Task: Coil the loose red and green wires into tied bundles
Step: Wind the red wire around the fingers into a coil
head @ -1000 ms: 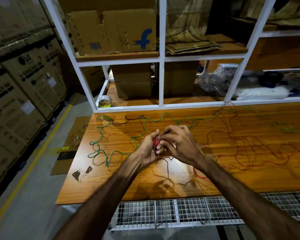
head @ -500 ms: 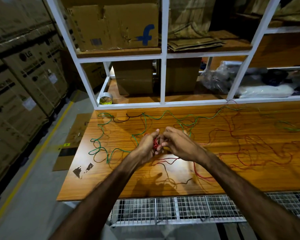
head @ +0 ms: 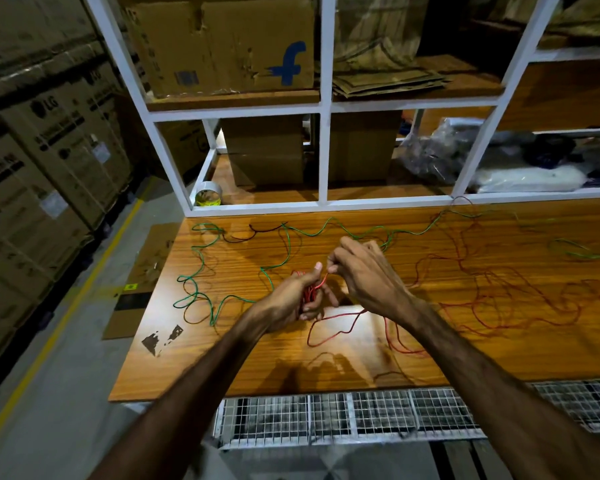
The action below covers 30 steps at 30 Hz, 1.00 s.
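Since a second ago the right hand (head: 364, 275) has lifted away from the left hand (head: 293, 299), drawing a red strand taut between them. The left hand's grip holds the red wire coil (head: 309, 294), its long axis running up-down; the right pinches the strand. Green wire (head: 201, 268) sprawls left on the wooden table (head: 499, 341), before white shelving (head: 323, 150) holding cardboard boxes.

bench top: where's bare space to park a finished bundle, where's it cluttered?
Bare: the table's near-right strip, between the red wire loops and the front edge, and the near-left corner by the dark scuff. Crowded: green wire across left and back, red tangle at right.
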Motion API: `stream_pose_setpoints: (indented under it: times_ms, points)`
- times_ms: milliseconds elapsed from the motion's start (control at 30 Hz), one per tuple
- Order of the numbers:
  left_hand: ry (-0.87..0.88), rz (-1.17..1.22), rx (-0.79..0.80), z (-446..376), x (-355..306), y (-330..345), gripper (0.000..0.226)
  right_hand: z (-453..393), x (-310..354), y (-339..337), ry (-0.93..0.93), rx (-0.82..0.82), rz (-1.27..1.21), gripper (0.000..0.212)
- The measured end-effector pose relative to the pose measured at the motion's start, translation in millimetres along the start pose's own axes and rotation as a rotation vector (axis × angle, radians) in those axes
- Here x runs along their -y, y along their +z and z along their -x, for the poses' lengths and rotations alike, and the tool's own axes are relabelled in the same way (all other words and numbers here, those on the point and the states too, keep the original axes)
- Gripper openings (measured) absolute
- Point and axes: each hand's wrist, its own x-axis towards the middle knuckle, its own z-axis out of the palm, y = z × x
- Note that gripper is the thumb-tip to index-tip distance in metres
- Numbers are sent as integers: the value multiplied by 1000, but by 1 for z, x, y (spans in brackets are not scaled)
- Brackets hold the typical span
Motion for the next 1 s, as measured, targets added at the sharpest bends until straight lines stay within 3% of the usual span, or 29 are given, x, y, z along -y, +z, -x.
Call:
stream_pose_setpoints:
  times_ms: [100, 167, 300, 400, 533, 667, 867, 1000]
  points:
    - [-40, 68, 146, 5, -3, 1, 84, -4, -3, 5, 4, -9, -4, 12]
    - [-65, 187, 283, 10, -7, 1, 82, -6, -5, 5, 5, -13, -35, 23]
    - [-27, 436, 482, 19, -15, 5, 71, -11, 0, 5, 29, -29, -246, 28]
    - [40, 519, 581, 22, -17, 11, 57, -15, 8, 5, 31, -66, -439, 31]
    - [167, 708, 639, 23, -28, 6, 48, -3, 16, 18, 107, -66, -518, 38]
    - [305, 843, 400, 17, -43, -2, 54, 8, 21, 35, 237, 40, -585, 32]
    - [422, 889, -144, -1, -53, -12, 54, 6, 24, 38, 287, 281, -669, 26]
    - [429, 508, -425, -15, -43, -15, 54, 1, 23, 33, 269, 371, -586, 29]
